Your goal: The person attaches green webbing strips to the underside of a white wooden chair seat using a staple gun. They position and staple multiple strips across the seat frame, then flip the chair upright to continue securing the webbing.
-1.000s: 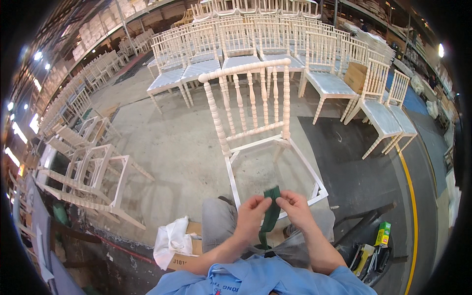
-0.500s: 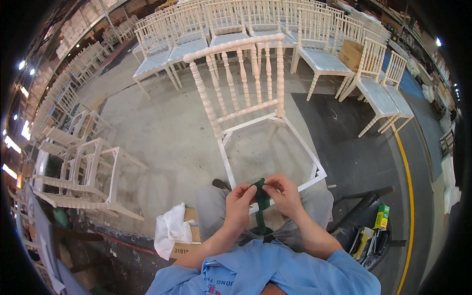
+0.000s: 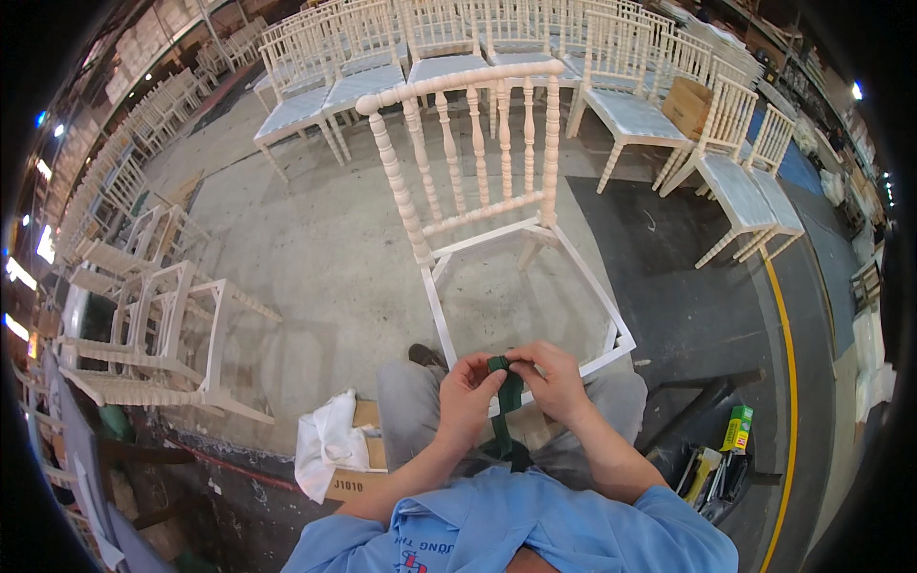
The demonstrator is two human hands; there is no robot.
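A dark green folded strip [image 3: 507, 393], cloth or abrasive pad by the look of it, hangs between the two hands above the person's lap, its upper end level with the near rail of a seatless chair frame. The left hand [image 3: 468, 396] is curled closed on the strip's upper left side, thumb and fingers pinching it. The right hand [image 3: 551, 379] pinches the top edge from the right, fingers bent over it; the two hands nearly meet at the top.

Just beyond stands the unfinished white chair frame [image 3: 487, 191] with turned spindles, its open seat frame facing the person. Near left, a cardboard box [image 3: 353, 477] holds a white rag [image 3: 325, 444]. Near right on the floor lies a green and yellow box [image 3: 736, 428]. Further left lie stacked chair frames [image 3: 153, 334]; rows of finished white chairs [image 3: 382, 57] stand at the far side.
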